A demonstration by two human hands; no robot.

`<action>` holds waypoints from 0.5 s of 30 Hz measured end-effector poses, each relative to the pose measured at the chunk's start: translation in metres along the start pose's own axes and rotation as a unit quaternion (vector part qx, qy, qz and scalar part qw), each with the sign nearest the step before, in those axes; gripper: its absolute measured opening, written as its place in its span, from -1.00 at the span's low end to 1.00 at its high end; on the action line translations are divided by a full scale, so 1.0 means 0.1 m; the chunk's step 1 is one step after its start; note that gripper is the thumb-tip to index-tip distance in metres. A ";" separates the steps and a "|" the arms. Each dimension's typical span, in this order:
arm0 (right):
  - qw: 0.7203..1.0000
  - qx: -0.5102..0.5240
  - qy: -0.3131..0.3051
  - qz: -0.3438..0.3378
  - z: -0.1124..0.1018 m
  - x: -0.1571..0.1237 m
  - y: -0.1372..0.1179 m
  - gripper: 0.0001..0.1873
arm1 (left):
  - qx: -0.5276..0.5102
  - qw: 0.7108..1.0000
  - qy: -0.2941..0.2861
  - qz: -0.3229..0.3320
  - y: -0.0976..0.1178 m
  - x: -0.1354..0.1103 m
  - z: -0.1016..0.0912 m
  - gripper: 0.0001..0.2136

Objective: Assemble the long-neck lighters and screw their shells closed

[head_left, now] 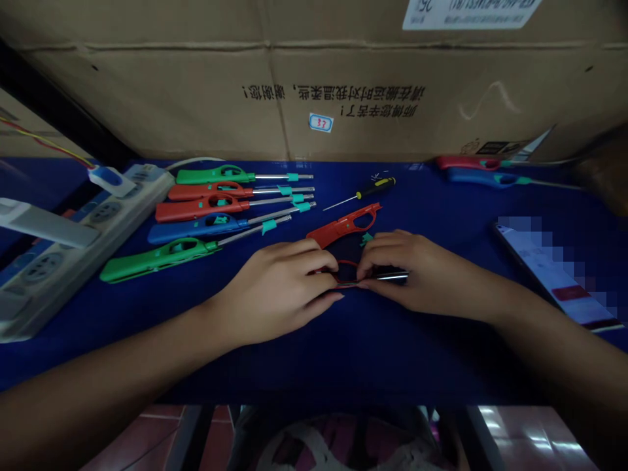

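Left hand [279, 288] and right hand [417, 275] pinch a half-open red plastic lighter body [349, 284] mid-table. Its loose red shell half [346, 226] lies just beyond, unfitted, while five closed long-nosed lighters [210, 222] lie lined up left.

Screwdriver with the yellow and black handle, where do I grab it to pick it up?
Grab the screwdriver by its fat yellow-and-black handle, the far right end. Come down from above: it lies flat on the blue cloth with free space around it. The thin metal shaft is harder to pinch, and its tip lies close to the red lighter shell.
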State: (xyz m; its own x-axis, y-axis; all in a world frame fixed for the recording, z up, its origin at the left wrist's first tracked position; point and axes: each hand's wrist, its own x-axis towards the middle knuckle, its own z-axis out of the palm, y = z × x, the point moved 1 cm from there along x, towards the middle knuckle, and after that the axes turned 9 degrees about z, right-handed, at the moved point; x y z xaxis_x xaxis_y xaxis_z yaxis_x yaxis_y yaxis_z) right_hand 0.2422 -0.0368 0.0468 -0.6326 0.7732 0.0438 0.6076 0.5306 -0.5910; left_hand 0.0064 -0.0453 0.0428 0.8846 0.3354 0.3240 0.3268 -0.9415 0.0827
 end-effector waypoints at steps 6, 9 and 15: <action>0.994 -0.089 0.018 -0.055 0.08 0.00 -0.04 -0.93 | -0.032 0.998 0.041 -0.019 0.00 0.01 0.06 -0.80; 0.994 -0.090 0.015 -0.059 0.09 -0.01 -0.05 -0.89 | -0.045 0.998 0.044 -0.021 0.01 0.02 0.06 -0.80; 0.998 -0.047 0.018 -0.026 0.05 -0.02 -0.06 -0.89 | -0.045 0.998 0.043 -0.016 0.02 0.02 0.05 -0.78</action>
State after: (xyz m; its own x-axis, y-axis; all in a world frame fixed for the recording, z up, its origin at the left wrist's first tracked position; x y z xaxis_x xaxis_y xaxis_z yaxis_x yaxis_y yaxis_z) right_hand 0.2371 -0.0432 0.0464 -0.6470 0.7555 0.1028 0.6180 0.5986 -0.5097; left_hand 0.0106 -0.0460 0.0391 0.8410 0.3649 0.3994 0.3197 -0.9308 0.1772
